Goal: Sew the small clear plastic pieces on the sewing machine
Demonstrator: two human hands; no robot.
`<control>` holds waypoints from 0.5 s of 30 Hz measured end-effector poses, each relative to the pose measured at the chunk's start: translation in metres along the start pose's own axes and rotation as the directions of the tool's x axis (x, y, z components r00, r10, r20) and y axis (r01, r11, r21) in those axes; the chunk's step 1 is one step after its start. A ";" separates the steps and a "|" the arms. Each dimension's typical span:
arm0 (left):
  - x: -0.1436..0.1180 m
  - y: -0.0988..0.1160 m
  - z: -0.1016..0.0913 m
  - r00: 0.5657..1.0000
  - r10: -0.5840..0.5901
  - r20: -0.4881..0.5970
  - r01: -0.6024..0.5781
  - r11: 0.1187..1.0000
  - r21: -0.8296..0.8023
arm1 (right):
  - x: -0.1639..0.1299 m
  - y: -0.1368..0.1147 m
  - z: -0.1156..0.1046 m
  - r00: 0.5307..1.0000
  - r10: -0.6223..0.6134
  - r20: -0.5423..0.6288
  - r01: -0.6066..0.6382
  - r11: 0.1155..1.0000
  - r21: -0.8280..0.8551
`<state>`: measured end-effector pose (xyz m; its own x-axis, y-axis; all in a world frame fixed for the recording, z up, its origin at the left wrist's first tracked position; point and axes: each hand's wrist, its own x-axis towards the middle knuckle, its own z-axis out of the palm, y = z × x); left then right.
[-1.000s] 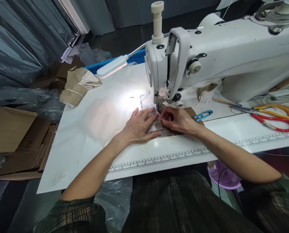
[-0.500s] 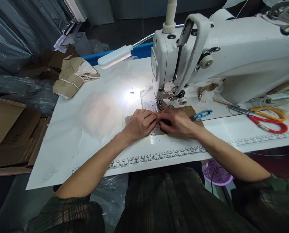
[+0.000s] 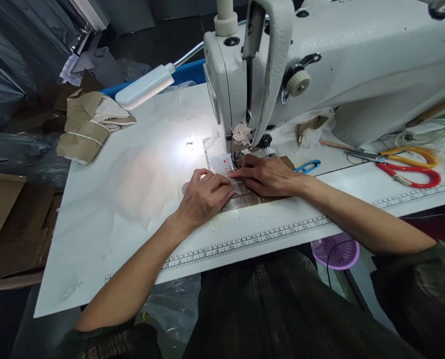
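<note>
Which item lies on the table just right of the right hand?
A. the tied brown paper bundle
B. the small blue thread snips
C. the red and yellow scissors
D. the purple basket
B: the blue thread snips lie on the white table right beside the right hand; the scissors sit much farther right.

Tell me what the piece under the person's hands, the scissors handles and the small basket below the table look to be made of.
The piece under the left hand and right hand looks like brown woven fabric with a faint grid; a clear glossy film seems to lie over it. The scissors have glossy red and yellow handles, likely plastic. The purple basket looks like perforated moulded plastic.
</note>
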<state>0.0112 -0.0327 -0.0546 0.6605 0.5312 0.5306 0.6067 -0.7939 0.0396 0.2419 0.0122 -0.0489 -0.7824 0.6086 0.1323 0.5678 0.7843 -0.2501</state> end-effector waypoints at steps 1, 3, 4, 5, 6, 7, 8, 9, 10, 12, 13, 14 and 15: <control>0.000 0.000 0.000 1.000 -0.004 -0.005 0.004 1.000 -0.002 | -0.001 0.001 0.002 1.000 -0.004 -0.014 0.004 1.000 -0.005; 0.000 -0.001 0.000 1.000 -0.011 -0.009 0.010 1.000 -0.013 | -0.003 0.002 0.005 0.999 -0.009 -0.034 0.009 1.000 0.003; 0.000 -0.001 0.000 1.000 -0.013 -0.007 0.012 1.000 -0.020 | -0.003 0.003 0.006 0.999 -0.007 -0.036 0.007 1.000 0.010; 0.000 -0.002 0.000 1.000 -0.015 -0.001 0.015 1.000 -0.026 | -0.004 0.003 0.007 0.999 -0.002 -0.034 0.002 1.000 0.014; 0.001 -0.002 0.000 1.000 -0.015 0.010 0.016 0.999 -0.033 | -0.004 0.003 0.008 1.000 0.005 -0.030 -0.005 1.000 0.016; 0.001 -0.002 -0.001 1.000 -0.016 0.024 0.017 0.999 -0.039 | -0.004 0.003 0.008 1.000 0.012 -0.026 -0.011 1.000 0.016; 0.001 -0.003 -0.001 0.999 -0.018 0.042 0.020 0.999 -0.044 | -0.004 0.002 0.008 1.000 0.018 -0.025 -0.017 1.000 0.017; 0.002 -0.003 -0.002 0.998 -0.020 0.061 0.023 0.999 -0.049 | -0.004 0.002 0.008 0.999 0.022 -0.029 -0.022 1.000 0.020; 0.002 -0.003 -0.003 0.997 -0.022 0.079 0.027 0.998 -0.054 | -0.004 0.002 0.007 0.999 0.024 -0.037 -0.023 0.999 0.028; 0.003 -0.003 -0.004 0.994 -0.022 0.105 0.029 0.998 -0.061 | -0.006 0.002 0.007 0.998 0.018 -0.062 -0.014 0.998 0.063; 0.003 -0.003 -0.004 0.994 -0.022 0.107 0.029 0.998 -0.062 | -0.007 0.003 0.007 0.997 0.006 -0.073 0.000 0.996 0.088; 0.003 -0.003 -0.005 0.994 -0.020 0.106 0.026 0.998 -0.060 | -0.008 0.003 0.007 0.996 -0.009 -0.084 0.018 0.993 0.113; 0.003 -0.002 -0.005 0.995 -0.017 0.101 0.022 0.998 -0.054 | -0.009 0.004 0.007 0.995 -0.025 -0.092 0.038 0.990 0.135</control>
<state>0.0098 -0.0308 -0.0488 0.6917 0.5715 0.4415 0.5963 -0.7969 0.0973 0.2496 0.0089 -0.0579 -0.7696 0.5971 0.2262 0.4981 0.7831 -0.3724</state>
